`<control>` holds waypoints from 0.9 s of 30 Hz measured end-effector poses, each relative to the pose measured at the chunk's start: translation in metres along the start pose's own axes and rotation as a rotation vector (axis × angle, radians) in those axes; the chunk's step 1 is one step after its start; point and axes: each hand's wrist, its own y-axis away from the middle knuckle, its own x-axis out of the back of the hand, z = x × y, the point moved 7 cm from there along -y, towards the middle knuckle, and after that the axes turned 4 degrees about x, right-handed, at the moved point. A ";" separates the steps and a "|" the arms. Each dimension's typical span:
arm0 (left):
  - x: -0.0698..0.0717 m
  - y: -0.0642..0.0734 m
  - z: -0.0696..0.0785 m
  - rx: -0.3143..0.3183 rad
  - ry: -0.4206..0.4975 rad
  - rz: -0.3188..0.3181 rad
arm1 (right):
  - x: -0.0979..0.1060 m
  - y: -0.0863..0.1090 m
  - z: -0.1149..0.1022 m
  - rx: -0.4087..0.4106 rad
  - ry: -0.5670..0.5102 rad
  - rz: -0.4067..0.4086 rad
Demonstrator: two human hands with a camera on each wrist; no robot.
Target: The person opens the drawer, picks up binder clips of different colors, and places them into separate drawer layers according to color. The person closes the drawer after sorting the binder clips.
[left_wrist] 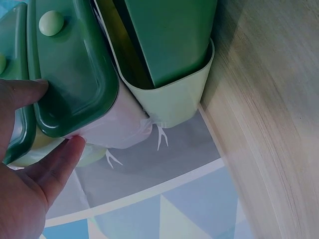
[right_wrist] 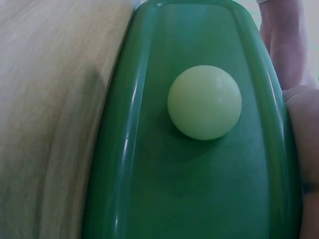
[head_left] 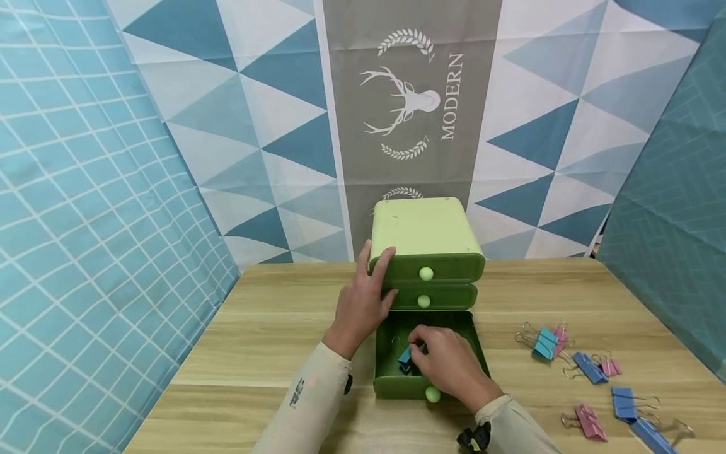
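Observation:
A small drawer cabinet with a pale green top [head_left: 425, 227] stands on the table, its bottom drawer [head_left: 391, 386] pulled out. My left hand [head_left: 361, 306] rests against the cabinet's left front edge, fingers extended. In the left wrist view its thumb [left_wrist: 30, 92] touches a green drawer front [left_wrist: 75, 74]. My right hand [head_left: 450, 359] reaches into the bottom drawer with curled fingers and pinches at a blue binder clip [head_left: 405, 359], partly hidden by the fingers. The right wrist view shows the drawer's round knob [right_wrist: 204, 102] close up; the fingertips are out of sight there.
To the right on the wooden table [head_left: 272, 328] lie several binder clips: a teal one [head_left: 546, 343], blue ones such as a blue clip [head_left: 624, 403], and pink ones such as a pink clip [head_left: 591, 422]. A patterned cloth [head_left: 283, 126] hangs behind the cabinet.

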 end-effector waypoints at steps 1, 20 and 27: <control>0.000 0.000 0.000 0.001 -0.002 -0.002 | 0.000 0.000 0.000 -0.001 -0.001 -0.001; 0.001 0.003 -0.002 0.003 -0.007 -0.005 | 0.000 0.002 -0.001 -0.015 0.007 0.045; -0.001 0.000 -0.002 0.007 -0.011 -0.015 | 0.010 0.005 -0.005 0.061 0.024 0.144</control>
